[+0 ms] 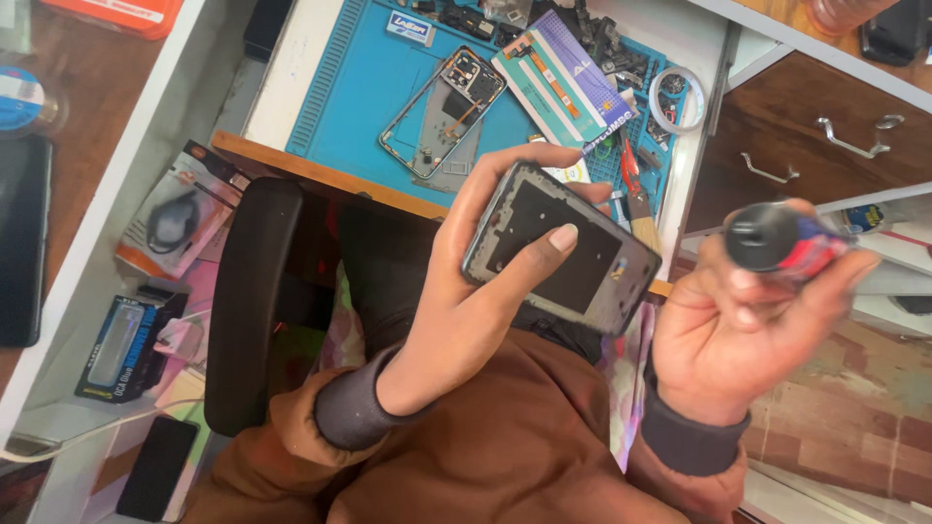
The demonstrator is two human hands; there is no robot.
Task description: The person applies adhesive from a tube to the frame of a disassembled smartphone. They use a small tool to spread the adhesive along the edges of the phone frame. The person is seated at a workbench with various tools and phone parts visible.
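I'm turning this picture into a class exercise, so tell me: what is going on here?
A seated person in a brown top is working on a phone. The left hand grips a dark phone frame, thumb pressed across its face. The right hand holds up a small tube with a black cap, blurred. On the desk beyond lies a blue work mat carrying another opened phone body, a roll of tape and small parts.

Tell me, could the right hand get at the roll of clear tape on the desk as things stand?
Probably not at once: the right hand is closed around a dark-capped tube. The tape roll itself lies uncovered at the blue mat's edge.
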